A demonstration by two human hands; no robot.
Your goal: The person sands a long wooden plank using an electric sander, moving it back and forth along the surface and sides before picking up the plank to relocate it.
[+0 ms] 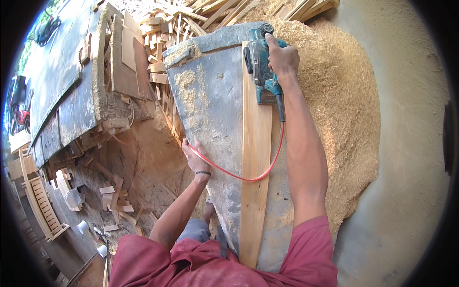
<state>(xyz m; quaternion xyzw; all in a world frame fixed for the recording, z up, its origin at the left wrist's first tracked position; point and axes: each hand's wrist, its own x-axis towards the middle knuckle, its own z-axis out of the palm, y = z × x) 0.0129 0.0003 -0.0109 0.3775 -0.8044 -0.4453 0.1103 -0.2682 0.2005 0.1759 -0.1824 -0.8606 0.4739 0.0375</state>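
Note:
My right hand (284, 58) is wrapped round the handle of a teal electric planer (261, 64). The planer rests at the far end of a long pale wooden board (256, 153), which lies lengthwise on a worn grey workbench (215, 110). From the planer's rear a red power cord (256, 179) sags in a loop over the board to my left hand (195, 157). My left hand is closed on the cord at the bench's left edge, its fingertips partly hidden.
A large heap of wood shavings (339, 110) lies right of the bench, against a plastered wall (411, 158). Offcuts (162, 28) are piled beyond the far end. To the left stand another dark worktable (67, 91) and a slatted wooden piece (45, 201); scraps (117, 196) litter the floor.

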